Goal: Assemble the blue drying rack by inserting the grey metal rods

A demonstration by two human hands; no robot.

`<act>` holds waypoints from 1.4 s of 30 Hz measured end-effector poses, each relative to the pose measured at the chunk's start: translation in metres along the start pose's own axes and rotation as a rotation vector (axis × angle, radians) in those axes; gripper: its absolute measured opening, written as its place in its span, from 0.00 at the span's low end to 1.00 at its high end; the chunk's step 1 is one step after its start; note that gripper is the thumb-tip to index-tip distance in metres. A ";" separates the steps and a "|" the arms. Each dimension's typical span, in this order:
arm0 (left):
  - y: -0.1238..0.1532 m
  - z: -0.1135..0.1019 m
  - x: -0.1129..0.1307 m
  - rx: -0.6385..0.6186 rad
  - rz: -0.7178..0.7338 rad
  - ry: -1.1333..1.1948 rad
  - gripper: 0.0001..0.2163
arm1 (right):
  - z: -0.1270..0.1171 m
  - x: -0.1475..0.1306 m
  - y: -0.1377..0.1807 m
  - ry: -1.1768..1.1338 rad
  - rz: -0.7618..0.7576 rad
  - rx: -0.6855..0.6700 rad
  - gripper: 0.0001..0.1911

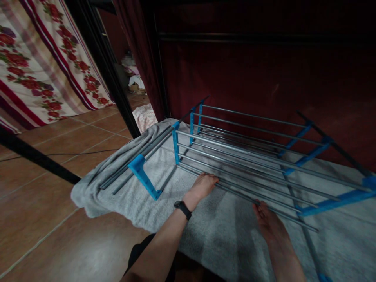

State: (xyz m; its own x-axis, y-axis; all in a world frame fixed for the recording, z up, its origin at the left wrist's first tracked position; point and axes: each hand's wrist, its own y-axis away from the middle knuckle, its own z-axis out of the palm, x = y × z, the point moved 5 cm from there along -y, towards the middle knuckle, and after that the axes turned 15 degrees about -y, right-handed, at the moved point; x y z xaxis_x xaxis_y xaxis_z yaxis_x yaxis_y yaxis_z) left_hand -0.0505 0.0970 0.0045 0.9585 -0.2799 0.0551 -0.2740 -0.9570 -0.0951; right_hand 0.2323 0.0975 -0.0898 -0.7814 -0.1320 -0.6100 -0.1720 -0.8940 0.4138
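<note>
A loose blue bracket (143, 177) lies at left on the grey towel (123, 203), a hint these joints may slip: an uneven tug could pop the rack's front rod (235, 192) free. The left hand (203, 185) (watch on the wrist) curls palm-down over that rod. The right hand (266, 214) touches it further along, grip unclear.

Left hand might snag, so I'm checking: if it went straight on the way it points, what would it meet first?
The left hand seems to rest its fingertips at the nearest grey rod, so that rod comes first; depth is unclear.
</note>
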 end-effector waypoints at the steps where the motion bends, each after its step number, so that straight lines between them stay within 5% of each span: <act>1: 0.000 0.001 0.000 0.000 0.003 -0.001 0.09 | 0.000 0.000 0.000 0.002 -0.003 0.005 0.15; 21: -0.007 0.005 -0.006 -0.007 0.013 -0.004 0.12 | 0.026 -0.002 0.019 -0.083 -0.006 0.000 0.10; 42: -0.010 0.010 -0.018 -0.094 -0.027 -0.043 0.15 | -0.005 -0.048 -0.007 -0.136 -0.132 0.160 0.07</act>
State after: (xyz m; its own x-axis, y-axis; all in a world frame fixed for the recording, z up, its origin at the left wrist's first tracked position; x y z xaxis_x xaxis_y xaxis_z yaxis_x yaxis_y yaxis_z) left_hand -0.0641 0.1125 -0.0055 0.9676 -0.2521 0.0138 -0.2521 -0.9677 -0.0004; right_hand 0.2739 0.1085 -0.0666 -0.8179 0.0499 -0.5732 -0.3618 -0.8192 0.4449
